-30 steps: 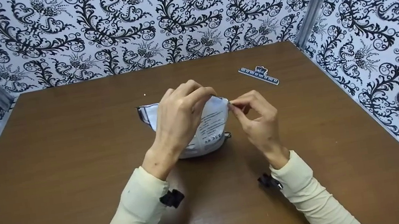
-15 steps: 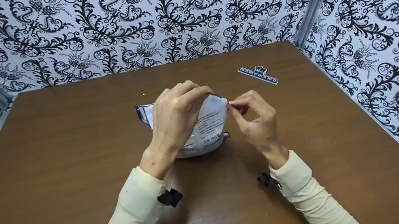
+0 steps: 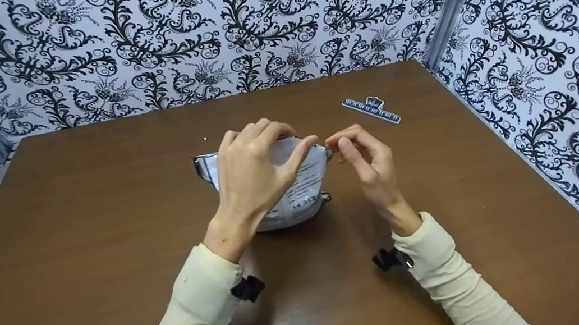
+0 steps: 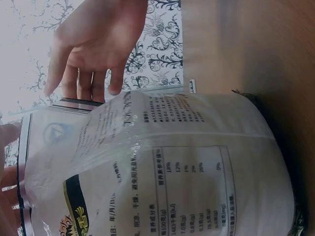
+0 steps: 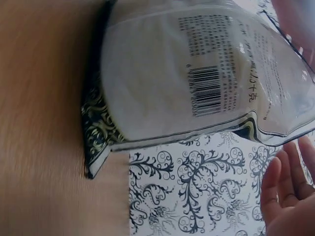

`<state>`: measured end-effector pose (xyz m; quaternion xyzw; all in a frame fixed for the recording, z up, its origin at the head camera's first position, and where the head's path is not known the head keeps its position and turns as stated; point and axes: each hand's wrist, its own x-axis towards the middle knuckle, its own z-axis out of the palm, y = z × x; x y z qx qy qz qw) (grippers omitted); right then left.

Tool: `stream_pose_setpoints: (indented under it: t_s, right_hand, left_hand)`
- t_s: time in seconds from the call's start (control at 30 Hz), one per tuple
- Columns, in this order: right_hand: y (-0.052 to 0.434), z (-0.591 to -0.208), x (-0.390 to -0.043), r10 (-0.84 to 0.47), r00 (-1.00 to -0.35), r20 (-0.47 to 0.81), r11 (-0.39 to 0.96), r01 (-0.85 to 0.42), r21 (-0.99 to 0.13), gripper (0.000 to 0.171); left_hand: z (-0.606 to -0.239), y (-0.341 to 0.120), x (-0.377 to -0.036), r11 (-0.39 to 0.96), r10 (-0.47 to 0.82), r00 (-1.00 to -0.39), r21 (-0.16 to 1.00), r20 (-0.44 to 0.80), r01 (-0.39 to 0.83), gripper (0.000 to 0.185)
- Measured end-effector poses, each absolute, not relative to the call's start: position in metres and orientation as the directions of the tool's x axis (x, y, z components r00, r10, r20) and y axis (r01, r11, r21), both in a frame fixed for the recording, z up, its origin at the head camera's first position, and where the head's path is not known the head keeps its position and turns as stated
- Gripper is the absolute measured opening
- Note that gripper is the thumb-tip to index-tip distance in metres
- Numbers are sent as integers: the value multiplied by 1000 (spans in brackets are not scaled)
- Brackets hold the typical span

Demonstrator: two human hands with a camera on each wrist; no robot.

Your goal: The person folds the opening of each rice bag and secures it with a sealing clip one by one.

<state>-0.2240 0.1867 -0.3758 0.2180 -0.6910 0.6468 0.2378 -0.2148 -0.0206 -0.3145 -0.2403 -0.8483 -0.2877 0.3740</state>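
Right hand (image 3: 365,160) let go pouch (image 3: 301,183) corner, grip apart; left hand (image 3: 256,170) clamps top edge.

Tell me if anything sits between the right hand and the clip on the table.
Nothing visible does. The right hand hovers beside the bag, and only bare table lies between it and the clip, farther back and to the right.

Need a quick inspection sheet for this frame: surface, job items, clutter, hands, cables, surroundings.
Surface: brown wooden table, a few pale specks.
Job's things: white printed pouch standing upright at centre.
Clutter: blue bag clip lying apart, far right of the pouch.
Hands: left hand holds the pouch top; right hand open beside its right corner, contact unclear.
Cables: nothing seen; black wrist mount at each cuff.
Surroundings: black-and-white patterned walls on three sides.
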Motion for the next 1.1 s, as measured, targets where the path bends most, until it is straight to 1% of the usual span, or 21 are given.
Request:
stream_pose_setpoints:
  t_s: [0.17, 0.4, 0.87, 1.1]
  right_hand:
    - [187, -372, -229, -43, -828, 559, 42, -561, -827, 28]
    - [185, -368, -231, -88, -854, 513, 31, -517, -855, 24]
    - [179, -368, -233, -112, -838, 533, 20, -539, -842, 16]
    - [175, -372, -234, -97, -821, 563, 61, -570, -820, 14]
  left_hand:
    - [-315, -19, -214, 740, 184, -596, 289, 782, 608, 47]
    - [-315, -18, -214, 735, 186, -601, 296, 777, 610, 46]
    - [-315, -22, -214, 719, 204, -610, 305, 766, 624, 30]
    - [-315, -24, -214, 724, 232, -609, 284, 758, 629, 24]
